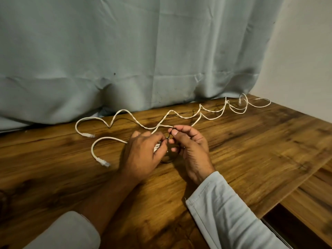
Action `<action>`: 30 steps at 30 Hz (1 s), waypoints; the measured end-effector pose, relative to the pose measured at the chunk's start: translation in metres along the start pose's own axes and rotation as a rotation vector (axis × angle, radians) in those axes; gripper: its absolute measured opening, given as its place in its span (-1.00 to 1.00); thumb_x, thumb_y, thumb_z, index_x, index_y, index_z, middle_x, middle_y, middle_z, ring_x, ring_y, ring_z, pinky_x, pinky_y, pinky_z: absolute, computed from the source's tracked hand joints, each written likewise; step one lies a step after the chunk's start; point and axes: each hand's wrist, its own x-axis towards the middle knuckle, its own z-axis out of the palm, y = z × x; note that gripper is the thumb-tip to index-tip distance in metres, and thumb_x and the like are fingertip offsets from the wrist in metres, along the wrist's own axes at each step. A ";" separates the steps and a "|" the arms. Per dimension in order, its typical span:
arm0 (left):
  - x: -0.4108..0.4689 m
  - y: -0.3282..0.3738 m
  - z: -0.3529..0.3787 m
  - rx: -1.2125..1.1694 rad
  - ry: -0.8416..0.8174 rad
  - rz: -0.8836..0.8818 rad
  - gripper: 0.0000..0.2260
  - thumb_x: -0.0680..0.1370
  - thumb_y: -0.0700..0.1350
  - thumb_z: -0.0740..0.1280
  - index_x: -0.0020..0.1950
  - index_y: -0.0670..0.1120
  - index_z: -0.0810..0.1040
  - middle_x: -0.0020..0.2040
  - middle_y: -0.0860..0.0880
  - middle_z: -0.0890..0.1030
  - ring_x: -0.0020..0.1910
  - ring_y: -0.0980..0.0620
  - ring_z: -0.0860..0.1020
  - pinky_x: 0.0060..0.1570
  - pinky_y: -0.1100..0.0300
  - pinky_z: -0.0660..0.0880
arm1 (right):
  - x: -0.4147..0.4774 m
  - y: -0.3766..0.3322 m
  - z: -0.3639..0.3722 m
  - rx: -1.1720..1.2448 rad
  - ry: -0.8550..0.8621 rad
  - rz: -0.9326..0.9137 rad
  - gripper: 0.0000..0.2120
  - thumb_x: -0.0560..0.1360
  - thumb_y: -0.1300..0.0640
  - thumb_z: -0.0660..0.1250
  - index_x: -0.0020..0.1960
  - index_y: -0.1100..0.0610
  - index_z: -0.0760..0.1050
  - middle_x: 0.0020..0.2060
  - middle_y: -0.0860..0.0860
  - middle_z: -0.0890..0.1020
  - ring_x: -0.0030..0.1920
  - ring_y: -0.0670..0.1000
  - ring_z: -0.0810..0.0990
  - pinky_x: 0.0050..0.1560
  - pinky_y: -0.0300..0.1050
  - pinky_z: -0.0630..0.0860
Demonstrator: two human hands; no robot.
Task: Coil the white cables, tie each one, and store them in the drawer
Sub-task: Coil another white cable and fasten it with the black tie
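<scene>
Long white cables [125,114] lie in loose waves across the back of the wooden table [251,150], running to the far right corner. One connector end [89,135] rests at the left and another [103,162] nearer me. My left hand [142,155] holds a small bundle of coiled white cable [158,147], mostly hidden under the fingers. My right hand [190,150] pinches a thin black tie [168,139] between thumb and forefinger, right beside the left hand's fingertips. A dark loop of the tie [168,161] lies on the table below both hands.
A pale blue-grey curtain [125,60] hangs along the table's back edge. A white wall [305,60] stands at the right. At the lower right the tabletop ends over a dark gap [280,220], with another wooden surface [314,198] beyond.
</scene>
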 end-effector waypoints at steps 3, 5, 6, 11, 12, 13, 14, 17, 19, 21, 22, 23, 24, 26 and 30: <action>-0.003 0.003 -0.002 0.012 0.027 0.011 -0.66 0.60 0.20 0.13 0.06 0.06 0.63 -0.13 0.00 0.64 -0.12 -0.09 0.50 -0.16 0.03 0.44 | -0.001 -0.002 0.001 -0.056 0.040 -0.047 -0.83 0.54 0.39 0.39 0.12 0.31 0.60 -0.12 0.13 0.72 -0.32 -0.07 0.61 -0.34 -0.24 0.52; -0.003 0.004 -0.004 0.011 0.056 0.016 -0.66 0.61 0.19 0.14 0.05 0.05 0.63 -0.14 -0.01 0.64 -0.13 -0.10 0.50 -0.18 0.06 0.39 | -0.001 -0.001 0.000 -0.064 0.069 -0.061 -0.81 0.52 0.39 0.41 0.14 0.34 0.60 -0.13 0.15 0.71 -0.33 -0.07 0.60 -0.36 -0.24 0.51; -0.002 0.004 -0.004 0.008 0.064 0.013 -0.67 0.61 0.19 0.15 0.05 0.05 0.62 -0.13 -0.01 0.65 -0.13 -0.10 0.51 -0.18 0.07 0.38 | 0.000 0.000 0.000 -0.061 0.072 -0.061 -0.81 0.52 0.39 0.42 0.13 0.34 0.60 -0.12 0.17 0.71 -0.33 -0.07 0.60 -0.38 -0.25 0.51; 0.000 -0.001 -0.001 0.005 0.025 -0.009 -0.73 0.63 0.21 0.13 0.14 0.14 0.54 -0.06 0.02 0.67 -0.09 -0.09 0.56 -0.06 -0.08 0.48 | 0.000 0.007 0.001 -0.075 0.057 -0.049 -0.78 0.49 0.39 0.45 0.14 0.36 0.61 -0.11 0.23 0.67 -0.33 -0.07 0.58 -0.36 -0.23 0.54; 0.001 -0.001 0.000 0.002 0.020 -0.014 -0.72 0.63 0.22 0.12 0.15 0.14 0.54 -0.06 0.03 0.67 -0.09 -0.08 0.57 -0.05 -0.09 0.48 | -0.001 0.006 0.001 -0.075 0.057 -0.052 -0.77 0.49 0.39 0.44 0.14 0.37 0.61 -0.11 0.23 0.67 -0.33 -0.07 0.58 -0.35 -0.23 0.55; 0.002 -0.002 0.000 0.000 0.018 -0.018 -0.72 0.63 0.22 0.12 0.15 0.15 0.54 -0.06 0.03 0.67 -0.08 -0.08 0.57 -0.05 -0.09 0.48 | -0.001 0.005 0.000 -0.078 0.055 -0.052 -0.77 0.49 0.40 0.44 0.15 0.38 0.61 -0.11 0.22 0.67 -0.32 -0.07 0.59 -0.35 -0.23 0.55; 0.002 -0.002 0.000 -0.003 0.019 -0.019 -0.72 0.63 0.22 0.12 0.14 0.15 0.54 -0.06 0.03 0.67 -0.08 -0.08 0.57 -0.05 -0.08 0.49 | -0.001 0.005 0.000 -0.079 0.050 -0.048 -0.77 0.50 0.40 0.44 0.15 0.38 0.61 -0.11 0.22 0.68 -0.32 -0.07 0.60 -0.34 -0.24 0.56; 0.000 -0.003 0.000 -0.019 0.048 -0.018 -0.72 0.62 0.21 0.15 0.12 0.14 0.58 -0.08 0.03 0.67 -0.10 -0.08 0.57 -0.07 -0.06 0.48 | -0.002 0.005 0.001 -0.068 0.039 -0.029 -0.79 0.50 0.38 0.44 0.13 0.34 0.63 -0.11 0.20 0.69 -0.29 -0.05 0.61 -0.33 -0.22 0.55; 0.000 -0.002 0.000 -0.038 0.072 -0.036 -0.73 0.61 0.19 0.17 0.10 0.13 0.60 -0.10 0.04 0.67 -0.11 -0.08 0.57 -0.08 -0.05 0.48 | 0.000 0.004 0.001 -0.048 0.074 -0.026 -0.82 0.50 0.37 0.44 0.10 0.29 0.65 -0.16 0.15 0.68 -0.28 -0.04 0.60 -0.33 -0.24 0.52; 0.001 -0.003 -0.001 -0.049 0.088 -0.047 -0.73 0.61 0.19 0.17 0.08 0.13 0.62 -0.12 0.04 0.67 -0.12 -0.08 0.58 -0.07 -0.05 0.47 | 0.003 0.001 -0.002 0.005 0.131 -0.023 -0.82 0.50 0.37 0.44 0.10 0.27 0.65 -0.25 0.07 0.66 -0.29 -0.07 0.58 -0.34 -0.27 0.51; 0.001 -0.004 0.000 -0.057 0.089 -0.051 -0.72 0.61 0.19 0.17 0.08 0.13 0.62 -0.13 0.05 0.67 -0.12 -0.07 0.58 -0.06 -0.06 0.47 | 0.004 -0.001 -0.004 0.018 0.153 -0.026 -0.81 0.50 0.37 0.44 0.10 0.26 0.65 -0.27 0.04 0.65 -0.29 -0.08 0.57 -0.34 -0.27 0.51; 0.001 -0.005 0.001 -0.066 0.087 -0.057 -0.72 0.61 0.20 0.17 0.08 0.14 0.62 -0.12 0.05 0.67 -0.11 -0.07 0.59 -0.06 -0.07 0.47 | 0.005 -0.002 -0.005 0.011 0.161 -0.033 -0.81 0.49 0.37 0.45 0.10 0.25 0.66 -0.27 0.03 0.65 -0.29 -0.08 0.58 -0.32 -0.27 0.51; 0.002 -0.006 0.001 -0.073 0.085 -0.065 -0.72 0.61 0.21 0.17 0.08 0.14 0.62 -0.11 0.07 0.68 -0.10 -0.06 0.59 -0.06 -0.07 0.47 | 0.005 -0.003 -0.006 -0.006 0.156 -0.041 -0.80 0.49 0.37 0.45 0.10 0.25 0.66 -0.27 0.03 0.66 -0.29 -0.09 0.58 -0.31 -0.26 0.51; 0.002 -0.007 0.002 -0.081 0.082 -0.084 -0.73 0.61 0.22 0.17 0.08 0.16 0.60 -0.11 0.10 0.67 -0.08 -0.05 0.59 -0.05 -0.07 0.48 | 0.003 -0.001 -0.004 -0.031 0.126 -0.047 -0.79 0.49 0.38 0.45 0.11 0.27 0.66 -0.26 0.04 0.67 -0.28 -0.08 0.59 -0.28 -0.25 0.52; 0.002 -0.006 0.002 -0.110 0.107 -0.107 -0.79 0.61 0.19 0.21 0.02 0.14 0.59 -0.13 0.13 0.67 -0.10 -0.02 0.58 -0.03 -0.05 0.49 | -0.001 -0.001 -0.002 -0.103 0.070 -0.066 -0.82 0.48 0.39 0.45 0.06 0.23 0.67 -0.20 0.05 0.70 -0.22 -0.08 0.64 -0.23 -0.23 0.54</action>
